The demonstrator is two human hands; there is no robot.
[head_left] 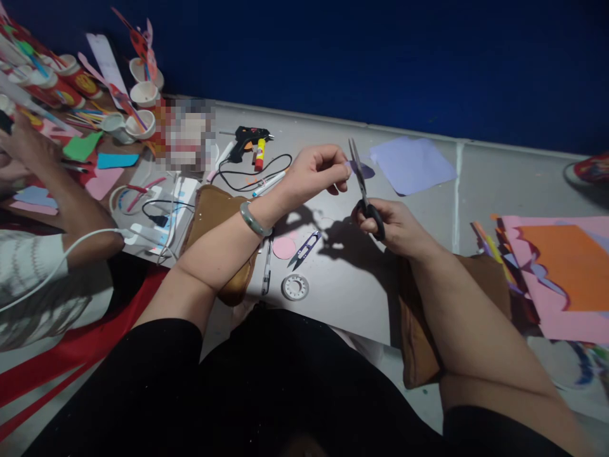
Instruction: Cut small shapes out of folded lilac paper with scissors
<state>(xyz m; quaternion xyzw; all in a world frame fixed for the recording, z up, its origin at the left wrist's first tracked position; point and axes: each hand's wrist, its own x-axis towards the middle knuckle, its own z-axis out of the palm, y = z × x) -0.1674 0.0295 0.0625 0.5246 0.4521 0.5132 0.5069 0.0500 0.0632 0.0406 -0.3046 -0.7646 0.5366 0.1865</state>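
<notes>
My left hand [323, 170] is closed in a pinch on a small purple piece of paper [362, 169], whose far end shows behind the scissors. In my right hand [392, 225] are scissors [360, 174] with black handles, blades pointing up and away, close beside the purple piece. Whether the blades touch the paper I cannot tell. A larger lavender sheet [413, 165] lies on the table just beyond. Below my hands rest a pink paper disc [284, 248], thread snips [305, 250], a pen [267, 266] and a white ring-shaped spool [295, 287].
A black glue gun [250, 141] and a yellow-red glue stick [259, 155] lie at the back left. White power strips [183, 197] with cables are nearer. Brown cushions [223, 219] sit under my forearms. Pink and orange sheets [575, 266] are at right. A co-worker's arm [76, 184] reaches in at left.
</notes>
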